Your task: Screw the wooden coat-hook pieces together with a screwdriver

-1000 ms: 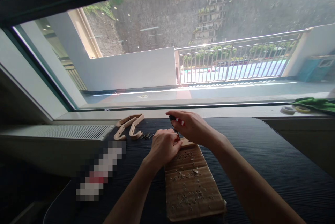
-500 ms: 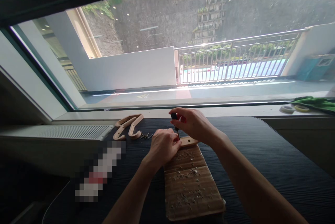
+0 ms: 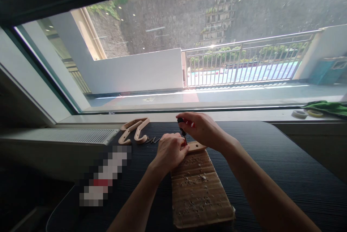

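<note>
My right hand (image 3: 202, 129) is closed round a screwdriver (image 3: 182, 132) with a red and black handle, its tip pointing down at a pale wooden hook (image 3: 196, 147). That hook lies on the far end of a cardboard sheet (image 3: 199, 185) littered with wood shavings. My left hand (image 3: 169, 151) is closed, its fingers pinched at the screwdriver's tip on the hook; what it pinches is hidden. Two more wooden hooks (image 3: 134, 130) lie to the left on the dark table (image 3: 284, 167), with several dark screws (image 3: 151, 140) beside them.
A window ledge runs along the table's far edge, with a green cloth (image 3: 326, 107) and tape rolls (image 3: 305, 113) at the right. A white vent grille (image 3: 76, 136) lies at the left. A blurred-out object (image 3: 104, 174) rests on the table's left side.
My right hand has turned a little on the screwdriver handle and shifted slightly right. The left hand stays pinched at the tip.
</note>
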